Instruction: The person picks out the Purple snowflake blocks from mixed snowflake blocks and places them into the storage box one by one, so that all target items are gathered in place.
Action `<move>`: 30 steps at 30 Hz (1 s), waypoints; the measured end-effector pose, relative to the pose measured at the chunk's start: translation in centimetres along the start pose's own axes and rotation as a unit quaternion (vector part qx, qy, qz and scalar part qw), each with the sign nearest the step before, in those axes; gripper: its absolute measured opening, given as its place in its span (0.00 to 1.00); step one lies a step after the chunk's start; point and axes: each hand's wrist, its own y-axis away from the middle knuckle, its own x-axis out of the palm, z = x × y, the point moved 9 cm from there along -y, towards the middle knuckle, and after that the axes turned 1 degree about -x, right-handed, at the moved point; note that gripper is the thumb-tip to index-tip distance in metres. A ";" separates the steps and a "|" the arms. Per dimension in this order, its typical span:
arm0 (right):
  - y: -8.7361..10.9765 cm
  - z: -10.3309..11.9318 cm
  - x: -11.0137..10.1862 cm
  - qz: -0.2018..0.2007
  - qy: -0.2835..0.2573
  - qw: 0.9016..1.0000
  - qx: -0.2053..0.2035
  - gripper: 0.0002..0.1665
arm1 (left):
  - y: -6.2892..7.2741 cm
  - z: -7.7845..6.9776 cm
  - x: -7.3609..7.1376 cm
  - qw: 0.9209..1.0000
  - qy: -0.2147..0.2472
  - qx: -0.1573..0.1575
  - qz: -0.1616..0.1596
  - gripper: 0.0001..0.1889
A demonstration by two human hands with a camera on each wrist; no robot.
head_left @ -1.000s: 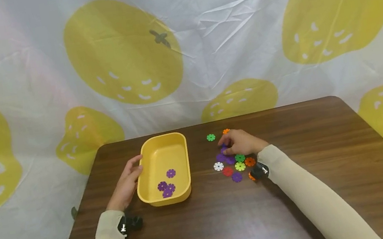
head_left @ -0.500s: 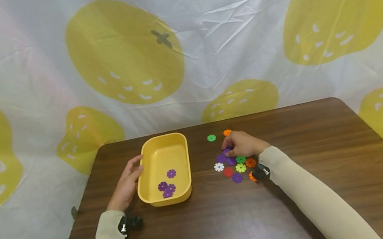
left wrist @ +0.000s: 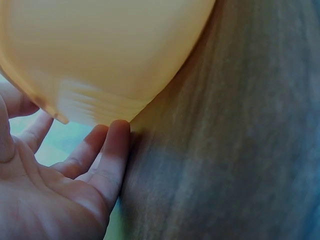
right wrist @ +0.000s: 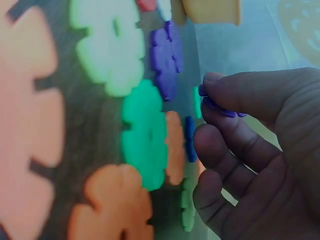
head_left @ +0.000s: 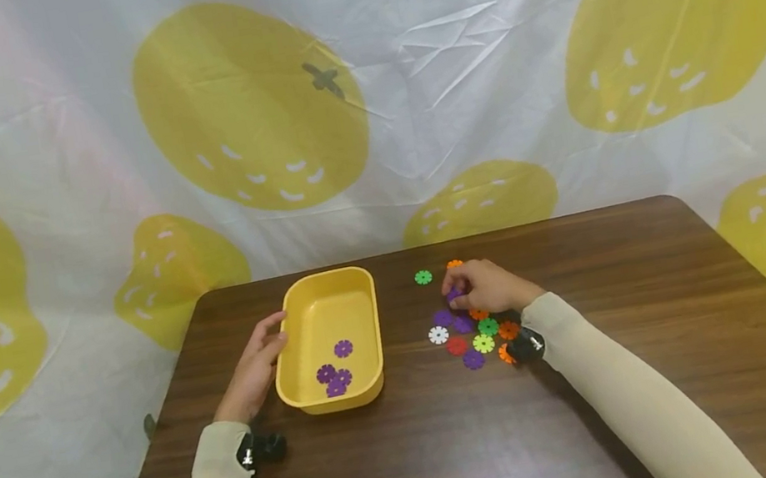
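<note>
One green disc [head_left: 488, 327] shifted; right hand [head_left: 490, 287] pinches purple disc [head_left: 455, 294]; left hand [head_left: 252, 373], fingers spread, touches yellow tray [head_left: 329, 313].

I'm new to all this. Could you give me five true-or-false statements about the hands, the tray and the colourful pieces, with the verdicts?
1. The right hand pinches a purple piece. True.

2. The left hand reaches down into the yellow tray. False: it is at the tray's outer left side.

3. The pieces seen inside the tray are all purple. True.

4. The white piece lies inside the tray. False: it lies on the table, to the right of the tray.

5. A red piece lies on the table near the white one. True.
</note>
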 end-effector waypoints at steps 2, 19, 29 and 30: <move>0.0 0.2 -0.3 -0.010 -0.006 1.000 -0.001 0.10 | 0.1 0.0 0.0 1.000 -0.002 -0.001 -0.001 0.27; -0.5 2.9 -1.6 -0.051 -0.063 0.997 -0.013 0.08 | 0.0 0.0 0.1 1.000 0.004 0.000 0.002 0.27; -1.1 4.8 -2.0 -0.069 -0.078 0.994 -0.024 0.07 | -0.1 0.0 0.1 1.000 0.005 0.004 0.008 0.28; -1.2 5.1 -2.0 -0.070 -0.080 0.994 -0.025 0.08 | -0.2 0.0 0.1 1.000 0.005 0.005 0.009 0.28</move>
